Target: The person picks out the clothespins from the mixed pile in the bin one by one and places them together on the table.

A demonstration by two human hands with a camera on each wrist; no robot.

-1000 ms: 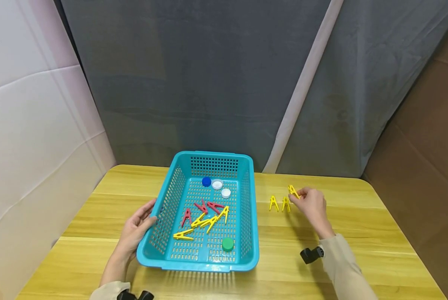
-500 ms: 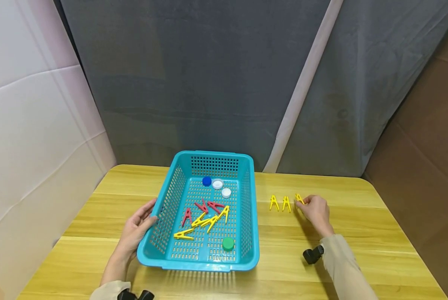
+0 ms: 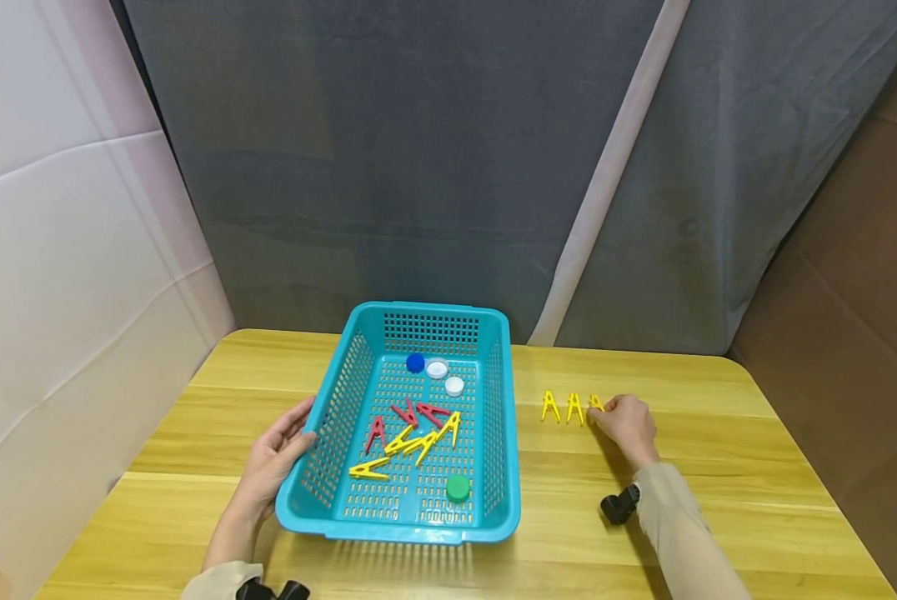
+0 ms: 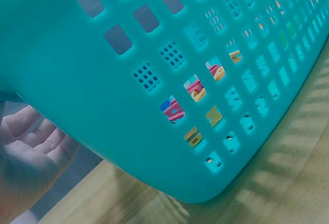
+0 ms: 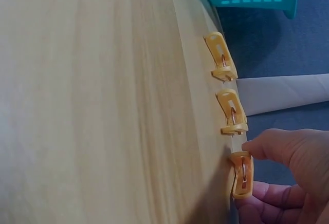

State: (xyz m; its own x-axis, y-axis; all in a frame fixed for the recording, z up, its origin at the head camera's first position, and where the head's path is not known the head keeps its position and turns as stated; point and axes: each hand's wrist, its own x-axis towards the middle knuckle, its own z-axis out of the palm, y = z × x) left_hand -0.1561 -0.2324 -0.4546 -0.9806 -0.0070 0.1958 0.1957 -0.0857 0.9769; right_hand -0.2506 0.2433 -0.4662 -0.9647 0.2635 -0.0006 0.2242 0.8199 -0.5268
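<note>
On the left, my left hand grips the left rim of a turquoise plastic basket, thumb over the edge. In the left wrist view the fingers show partly behind the basket wall. My right hand pinches a yellow clothespin between thumb and fingers, at the right end of a row. The other two yellow clothespins, a middle one and a left one, stand upright on the table, legs down. The held clothespin is partly hidden by the fingers in the head view.
Inside the basket lie red clothespins, several yellow clothespins, a blue cap, two white caps and a green cap. A grey curtain hangs behind the wooden table.
My right hand has moved right and lowered the yellow clothespin from above the row to its right end beside the other two. The left hand and basket have stayed put.
</note>
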